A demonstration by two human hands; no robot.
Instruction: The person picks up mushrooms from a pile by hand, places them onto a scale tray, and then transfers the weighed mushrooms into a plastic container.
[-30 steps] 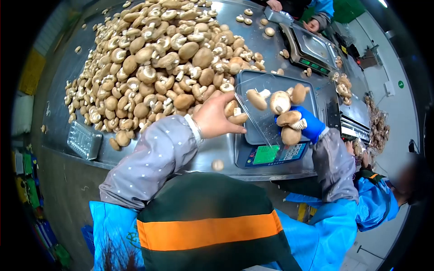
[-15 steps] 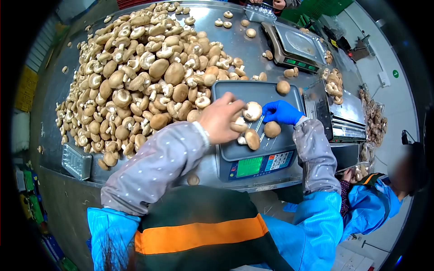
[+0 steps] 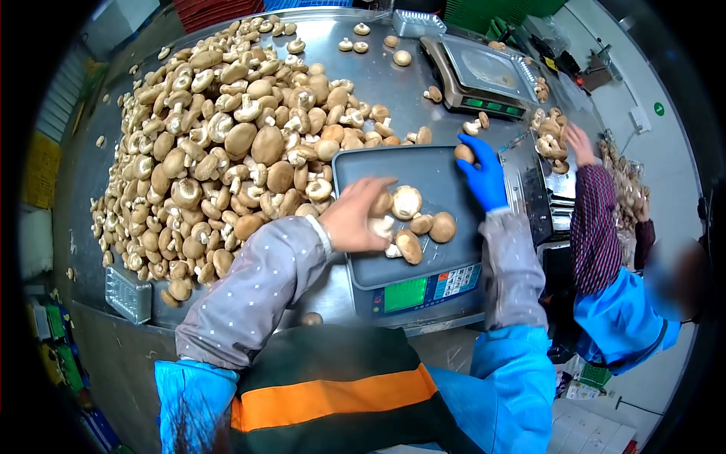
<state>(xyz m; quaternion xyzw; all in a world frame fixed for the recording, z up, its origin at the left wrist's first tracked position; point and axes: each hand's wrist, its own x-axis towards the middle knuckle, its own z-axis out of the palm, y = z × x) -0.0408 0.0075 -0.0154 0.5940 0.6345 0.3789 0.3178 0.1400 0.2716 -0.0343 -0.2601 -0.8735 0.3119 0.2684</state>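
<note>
My bare left hand [image 3: 355,217] is curled round a brown mushroom [image 3: 382,203] and a pale stem at the left side of the grey scale tray [image 3: 454,261]. At the tray's upper right corner, my blue-gloved right hand [image 3: 484,175] has its thumb and fingers round a single mushroom [image 3: 463,154]. Between the hands lie an upturned mushroom [image 3: 407,202] with pale gills, a round brown cap [image 3: 443,227], a smaller one [image 3: 421,224] and an oval cap [image 3: 409,247]. Below the tray, the scale's display [image 3: 405,296] glows green.
A large mushroom heap [image 3: 219,151] covers the metal table's left side. Clear plastic trays stand at the near left [image 3: 127,293] and far edge [image 3: 418,23]. A second scale [image 3: 484,76] is behind mine. On the right, a co-worker's hand [image 3: 581,144] is near mushrooms on a metal machine [image 3: 563,200].
My right hand has gone from the tray's middle to its upper right mushroom. My left hand has drawn back left, leaving the upturned mushroom on the tray. A co-worker's arm has reached forward.
</note>
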